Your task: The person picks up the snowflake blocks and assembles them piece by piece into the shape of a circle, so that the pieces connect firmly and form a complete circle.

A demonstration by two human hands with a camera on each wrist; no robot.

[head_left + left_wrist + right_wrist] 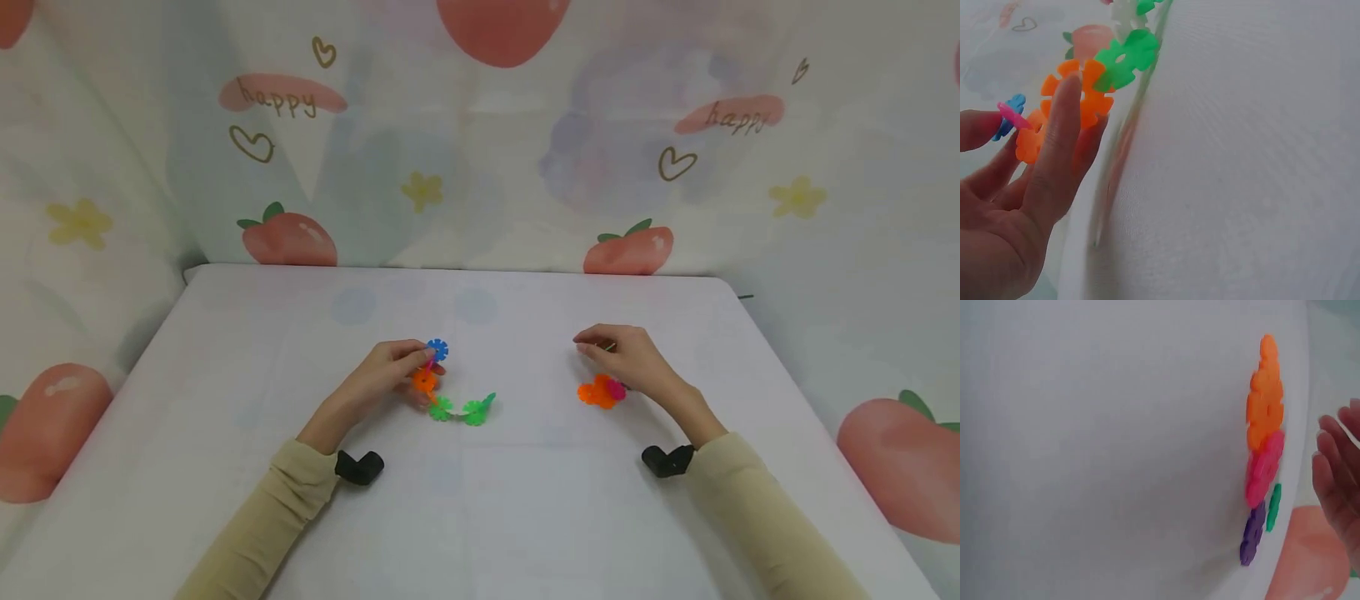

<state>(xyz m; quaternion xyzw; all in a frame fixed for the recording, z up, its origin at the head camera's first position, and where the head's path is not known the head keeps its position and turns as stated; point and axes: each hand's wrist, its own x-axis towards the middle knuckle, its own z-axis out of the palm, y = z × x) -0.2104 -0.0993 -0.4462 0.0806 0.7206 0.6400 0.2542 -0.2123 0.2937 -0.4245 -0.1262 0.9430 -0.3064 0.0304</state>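
Note:
My left hand (pixel 393 367) pinches a curved chain of interlocked plastic snowflake discs near its blue disc (pixel 437 349). In the left wrist view, a pink disc (pixel 1014 115) joins the blue one, followed by orange discs (pixel 1094 94), a green disc (pixel 1127 60) and a white disc (pixel 1130 20). The chain's far end, a green disc (pixel 475 412), points right. My right hand (pixel 626 358) hovers above loose discs, fingers loosely bent, with no disc visible in its grasp. Beneath it lie orange discs (pixel 1265 406), a pink disc (pixel 1265 469), a purple disc (pixel 1253 534) and a green disc (pixel 1274 507).
A white-covered table (pixel 480 517) spans the view, with a patterned cloth (pixel 510 150) hanging behind it and at the sides. Black wrist straps with mounts (pixel 360 468) sit on both wrists.

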